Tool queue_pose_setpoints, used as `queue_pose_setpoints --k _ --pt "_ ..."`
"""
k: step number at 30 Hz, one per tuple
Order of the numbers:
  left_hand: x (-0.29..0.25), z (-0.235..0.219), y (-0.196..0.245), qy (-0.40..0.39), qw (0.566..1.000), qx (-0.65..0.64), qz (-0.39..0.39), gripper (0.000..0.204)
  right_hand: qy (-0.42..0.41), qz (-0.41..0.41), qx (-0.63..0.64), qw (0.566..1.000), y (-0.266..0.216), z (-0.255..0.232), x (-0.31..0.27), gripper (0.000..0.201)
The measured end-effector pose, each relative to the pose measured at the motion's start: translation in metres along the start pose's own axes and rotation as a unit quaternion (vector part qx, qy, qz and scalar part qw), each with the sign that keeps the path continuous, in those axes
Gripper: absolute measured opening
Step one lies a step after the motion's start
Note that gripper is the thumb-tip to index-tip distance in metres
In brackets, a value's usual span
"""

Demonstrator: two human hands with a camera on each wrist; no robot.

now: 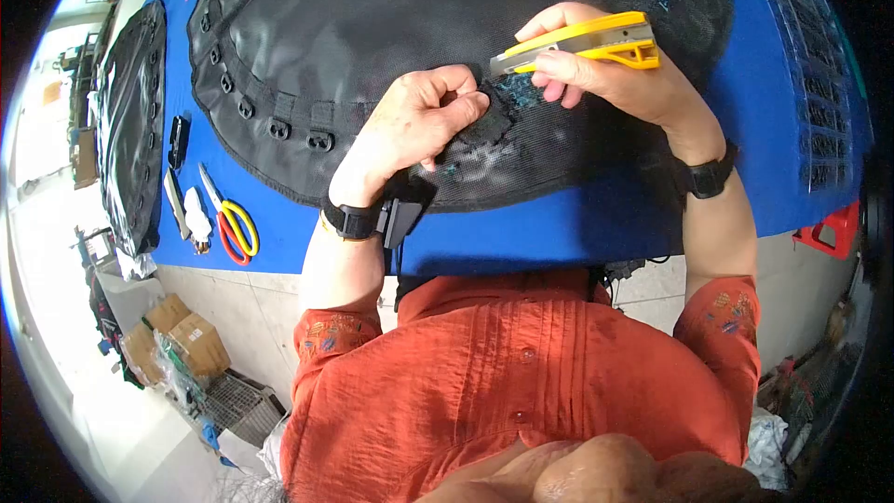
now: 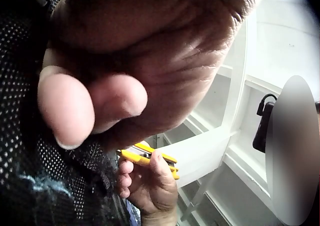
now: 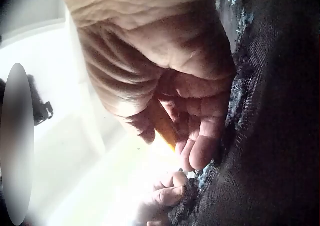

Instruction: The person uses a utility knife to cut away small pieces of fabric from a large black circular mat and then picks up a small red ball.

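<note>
A large black mesh piece (image 1: 372, 28) with a rounded edge and black clips along its left border lies over the blue table (image 1: 559, 235). My left hand (image 1: 410, 126) pinches a ragged dark flap (image 1: 491, 121) of it between thumb and curled fingers. In my right hand (image 1: 619, 79) is a yellow utility knife (image 1: 610, 40), gripped by thumb and fingers, its blade end pointing left towards the flap. Frayed blue threads (image 1: 521, 91) show beneath the knife. From the left wrist, the mesh (image 2: 15, 116) runs beside the curled fingers. The right wrist view shows the knife (image 3: 165, 131) mostly hidden by the palm.
Scissors (image 1: 233, 224) with red and yellow handles lie at the table's left, beside a slim metal tool (image 1: 175, 200) and a small black object (image 1: 179, 142). Another black piece with clips (image 1: 135, 121) is at far left. A clear pocketed sheet (image 1: 819, 102) lies right, near a red stool (image 1: 838, 228).
</note>
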State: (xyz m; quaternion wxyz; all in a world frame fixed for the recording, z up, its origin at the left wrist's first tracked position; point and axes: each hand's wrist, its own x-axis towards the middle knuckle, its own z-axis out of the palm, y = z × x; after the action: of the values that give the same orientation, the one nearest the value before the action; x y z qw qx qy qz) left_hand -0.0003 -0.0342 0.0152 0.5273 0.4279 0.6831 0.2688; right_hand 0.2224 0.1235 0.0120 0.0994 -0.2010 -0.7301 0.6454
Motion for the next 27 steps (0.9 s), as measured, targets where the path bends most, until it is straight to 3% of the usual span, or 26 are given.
queue_pose_setpoints --k 21,27 --pt "0.000 0.000 0.001 -0.004 1.000 0.003 -0.013 0.026 -0.050 -0.019 0.001 0.999 0.001 -0.004 -0.006 0.030" --pt "0.000 0.002 0.000 0.002 1.000 0.000 -0.007 0.025 -0.047 0.017 0.015 0.999 -0.007 -0.004 -0.009 0.030"
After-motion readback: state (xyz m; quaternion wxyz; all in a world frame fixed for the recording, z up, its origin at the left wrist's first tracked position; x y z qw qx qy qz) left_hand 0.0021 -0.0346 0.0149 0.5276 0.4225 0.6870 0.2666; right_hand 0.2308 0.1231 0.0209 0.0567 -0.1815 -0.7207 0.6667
